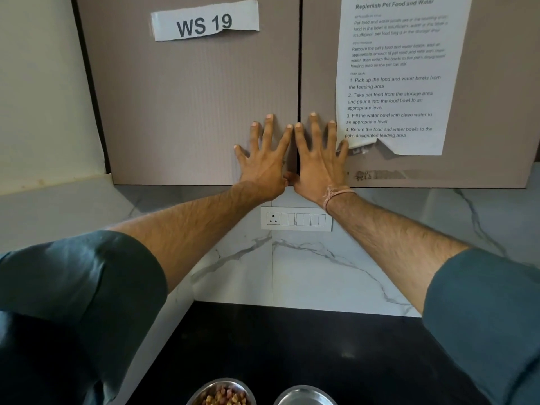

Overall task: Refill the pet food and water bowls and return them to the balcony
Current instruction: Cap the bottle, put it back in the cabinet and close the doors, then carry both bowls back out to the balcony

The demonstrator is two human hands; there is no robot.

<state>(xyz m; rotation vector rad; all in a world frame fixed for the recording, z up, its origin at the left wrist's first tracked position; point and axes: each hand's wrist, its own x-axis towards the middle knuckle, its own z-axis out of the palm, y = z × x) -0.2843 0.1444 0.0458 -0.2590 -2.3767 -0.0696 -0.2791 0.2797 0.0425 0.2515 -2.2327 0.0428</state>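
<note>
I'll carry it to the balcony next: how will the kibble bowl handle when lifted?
The kibble bowl looks like polished metal, so probably rigid and a bit slippery. Its loose pellets would likely shift or spill if tilted. On the glossy black counter it may slide when nudged.

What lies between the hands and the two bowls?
In the head view, below the left hand and right hand: a white switch panel on the marble backsplash, then bare black countertop.

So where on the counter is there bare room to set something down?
The black counter is bare from the marble wall down to the food bowl and second bowl, which crowd the near edge side by side.
</note>
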